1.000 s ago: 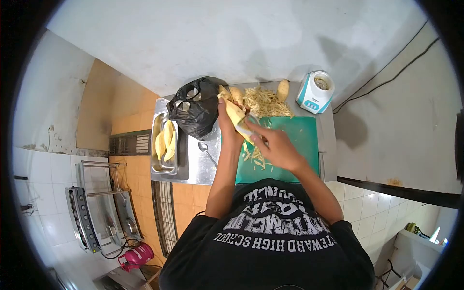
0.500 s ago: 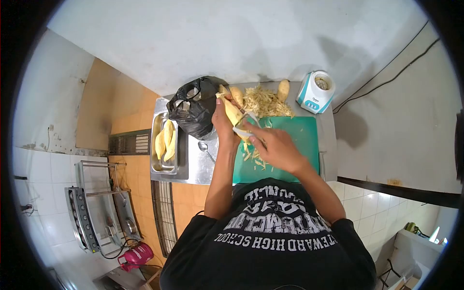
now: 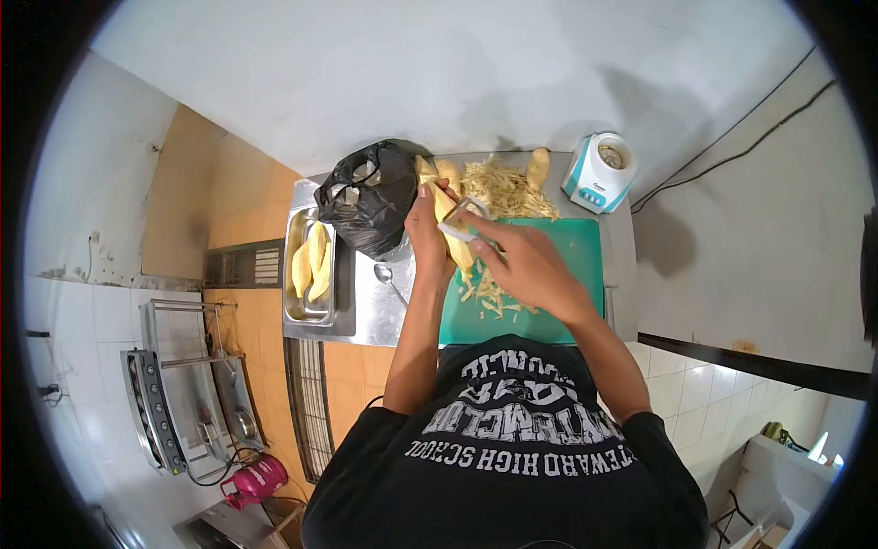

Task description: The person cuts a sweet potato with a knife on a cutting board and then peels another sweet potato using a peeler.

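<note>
My left hand (image 3: 426, 233) is wrapped round a yellow, peeled tuber (image 3: 456, 249), which slants over the left edge of the green cutting board (image 3: 567, 265). In my right hand (image 3: 526, 261) is a peeler (image 3: 465, 218) with a pale handle, its head against the upper part of the tuber. Strips of peel (image 3: 494, 297) lie on the board below my hands. Behind the board sits a larger heap of peelings (image 3: 503, 190), with an unpeeled tuber (image 3: 538, 168) at its right and others at its left.
A black plastic bag (image 3: 370, 206) stands left of my left hand. Further left, a metal tray (image 3: 291, 306) holds several peeled tubers (image 3: 320, 261). A spoon (image 3: 390, 282) lies on the steel counter (image 3: 370, 320). A white and blue appliance (image 3: 598, 174) stands at the back right.
My right hand and the peeler have moved up along the tuber. The tuber's lower end now points further down, and more peel strips lie on the board.
</note>
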Demonstrator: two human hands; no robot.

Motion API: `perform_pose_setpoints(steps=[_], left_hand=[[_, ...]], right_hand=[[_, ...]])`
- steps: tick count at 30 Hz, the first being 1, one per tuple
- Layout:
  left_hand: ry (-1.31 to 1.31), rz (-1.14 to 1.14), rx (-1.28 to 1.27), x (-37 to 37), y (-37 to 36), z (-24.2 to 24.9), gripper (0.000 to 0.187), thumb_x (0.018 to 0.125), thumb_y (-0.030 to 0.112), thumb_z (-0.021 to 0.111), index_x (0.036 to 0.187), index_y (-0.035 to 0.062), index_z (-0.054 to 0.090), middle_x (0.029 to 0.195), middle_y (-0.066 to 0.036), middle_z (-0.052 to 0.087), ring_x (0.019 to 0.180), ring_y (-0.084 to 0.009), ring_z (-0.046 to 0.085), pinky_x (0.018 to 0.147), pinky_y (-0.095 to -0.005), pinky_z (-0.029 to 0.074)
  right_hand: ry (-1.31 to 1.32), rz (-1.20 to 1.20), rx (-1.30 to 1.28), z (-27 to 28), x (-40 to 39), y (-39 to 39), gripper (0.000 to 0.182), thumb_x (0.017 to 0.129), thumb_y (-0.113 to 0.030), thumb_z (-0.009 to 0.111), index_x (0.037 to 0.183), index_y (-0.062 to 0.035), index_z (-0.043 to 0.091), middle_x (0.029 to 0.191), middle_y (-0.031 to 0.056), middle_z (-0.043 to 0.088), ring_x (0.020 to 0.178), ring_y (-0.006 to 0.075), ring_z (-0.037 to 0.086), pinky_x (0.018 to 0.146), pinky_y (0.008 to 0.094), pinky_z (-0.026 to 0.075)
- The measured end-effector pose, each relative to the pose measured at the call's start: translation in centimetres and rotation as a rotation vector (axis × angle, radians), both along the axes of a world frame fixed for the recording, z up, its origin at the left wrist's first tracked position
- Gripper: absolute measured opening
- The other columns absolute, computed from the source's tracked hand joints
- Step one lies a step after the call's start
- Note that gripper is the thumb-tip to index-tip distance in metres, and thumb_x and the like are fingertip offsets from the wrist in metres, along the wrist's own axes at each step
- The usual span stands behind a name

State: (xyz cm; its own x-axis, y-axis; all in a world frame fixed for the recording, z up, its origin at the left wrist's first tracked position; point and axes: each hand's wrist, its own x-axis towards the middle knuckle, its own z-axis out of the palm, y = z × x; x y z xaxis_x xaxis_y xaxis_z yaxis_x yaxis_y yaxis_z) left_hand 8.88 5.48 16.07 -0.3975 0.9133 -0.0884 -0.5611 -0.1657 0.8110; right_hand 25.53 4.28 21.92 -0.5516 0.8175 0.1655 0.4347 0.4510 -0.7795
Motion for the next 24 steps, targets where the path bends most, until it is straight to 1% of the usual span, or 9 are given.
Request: perform_pose_setpoints(steps=[2,4,7,10,13,17,19,23,24], left_hand=[[0.003,0.018,0.003,0.2,-0.2,0.0,0.046,0.106,0.044,0.052,0.118,0.0013,0.061,0.095,-0.003,0.061,0.086,-0.0139,0.060,0.075,-0.0297,0.051],[-0.021,0.025,-0.017,-0.2,-0.3,-0.3,0.046,0.106,0.046,0.053,0.118,0.0017,0.061,0.097,-0.004,0.061,0.087,-0.0139,0.060,0.076,-0.0303,0.052],[-0.035,0.046,-0.055,-0.8,-0.3,-1.4,0.046,0.105,0.046,0.052,0.119,0.0028,0.060,0.097,-0.004,0.060,0.087,-0.0143,0.060,0.075,-0.0326,0.053],[-0.132,0.115,-0.068,-2.1,0.4,-1.8,0.043,0.105,0.048,0.051,0.120,0.0082,0.058,0.095,0.000,0.057,0.084,-0.0143,0.058,0.076,-0.0335,0.052],[-0.135,0.144,0.018,-3.5,1.1,-0.4,0.042,0.104,0.048,0.053,0.120,0.0098,0.057,0.097,0.001,0.057,0.086,-0.0137,0.058,0.076,-0.0334,0.052],[-0.104,0.088,-0.039,-2.1,0.7,0.1,0.043,0.106,0.047,0.051,0.121,0.0064,0.058,0.096,-0.001,0.059,0.086,-0.0138,0.060,0.076,-0.0332,0.053],[-0.083,0.076,-0.054,-0.7,0.7,-0.4,0.044,0.106,0.046,0.051,0.121,0.0052,0.059,0.095,-0.001,0.059,0.086,-0.0137,0.061,0.074,-0.0336,0.054],[-0.092,0.182,-0.106,-1.1,0.7,-0.4,0.041,0.106,0.046,0.051,0.121,0.0076,0.058,0.095,0.000,0.059,0.084,-0.0135,0.059,0.074,-0.0323,0.053],[-0.092,0.191,-0.104,-2.0,0.9,-1.1,0.041,0.106,0.046,0.051,0.121,0.0076,0.058,0.095,0.000,0.059,0.084,-0.0135,0.059,0.074,-0.0323,0.053]], right_hand=[[-0.005,0.010,0.027,-0.3,-0.3,0.1,0.044,0.099,-0.021,0.059,0.143,-0.0166,0.058,0.091,0.0228,0.068,0.070,0.0384,0.062,0.067,0.0454,0.049],[-0.071,0.039,-0.076,-0.4,-0.2,-0.8,0.044,0.101,-0.027,0.055,0.144,-0.0169,0.057,0.093,0.0223,0.070,0.083,0.0431,0.066,0.077,0.0524,0.051],[-0.113,0.054,-0.091,-2.5,0.6,-2.4,0.044,0.101,-0.028,0.055,0.144,-0.0185,0.057,0.092,0.0220,0.070,0.084,0.0435,0.066,0.078,0.0528,0.051],[-0.169,0.099,-0.131,-3.6,2.4,-3.5,0.043,0.100,-0.021,0.057,0.143,-0.0182,0.058,0.091,0.0210,0.070,0.080,0.0414,0.066,0.074,0.0467,0.051],[-0.160,0.107,-0.180,-5.2,3.8,-4.6,0.043,0.100,-0.029,0.058,0.143,-0.0219,0.058,0.090,0.0199,0.071,0.084,0.0428,0.066,0.077,0.0517,0.052],[-0.062,0.018,-0.220,-1.0,1.5,-2.5,0.043,0.100,-0.023,0.058,0.143,-0.0189,0.058,0.091,0.0203,0.071,0.078,0.0409,0.066,0.071,0.0468,0.051],[-0.013,0.029,-0.007,-1.1,0.3,-1.4,0.044,0.100,-0.023,0.059,0.144,-0.0195,0.057,0.091,0.0202,0.071,0.076,0.0406,0.065,0.071,0.0468,0.051],[-0.134,0.020,0.082,-2.8,0.3,-2.2,0.046,0.099,-0.023,0.060,0.145,-0.0199,0.056,0.090,0.0210,0.070,0.075,0.0403,0.065,0.071,0.0467,0.051],[-0.146,0.053,-0.009,-3.4,1.0,-2.8,0.046,0.099,-0.023,0.060,0.145,-0.0202,0.057,0.090,0.0214,0.070,0.075,0.0400,0.065,0.071,0.0463,0.051]])
